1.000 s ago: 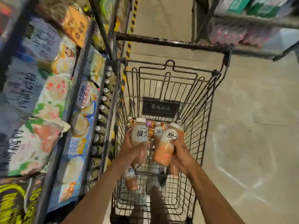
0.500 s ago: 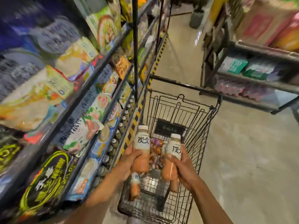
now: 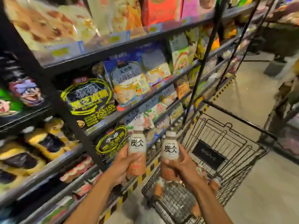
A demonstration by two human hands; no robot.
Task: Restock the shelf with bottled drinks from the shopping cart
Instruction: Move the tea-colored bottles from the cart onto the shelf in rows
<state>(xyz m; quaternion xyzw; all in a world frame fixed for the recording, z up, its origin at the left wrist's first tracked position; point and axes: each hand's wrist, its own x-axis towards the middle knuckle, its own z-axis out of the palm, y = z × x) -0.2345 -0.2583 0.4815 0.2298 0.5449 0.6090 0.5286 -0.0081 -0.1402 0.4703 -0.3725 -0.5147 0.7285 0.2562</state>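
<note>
Both bottles have risen clear of the shopping cart (image 3: 208, 155) toward the shelf (image 3: 113, 48). The left hand (image 3: 124, 165) grips the left bottle (image 3: 137, 143) upright by its lower body. The right hand (image 3: 181, 168) grips the right bottle (image 3: 170, 147) likewise, just beside it. Both forearms extend forward.

left bottle (image 3: 137, 147) and right bottle (image 3: 170, 148): cream labels, black characters, peach-orange below, beige caps. shopping cart (image 3: 218, 131) black wire. shelf base edge (image 3: 148, 170) yellow-and-black stripes. snack bag (image 3: 90, 101) black, neon-yellow lettering.

Dim warm light; motion blur; edges warped.
</note>
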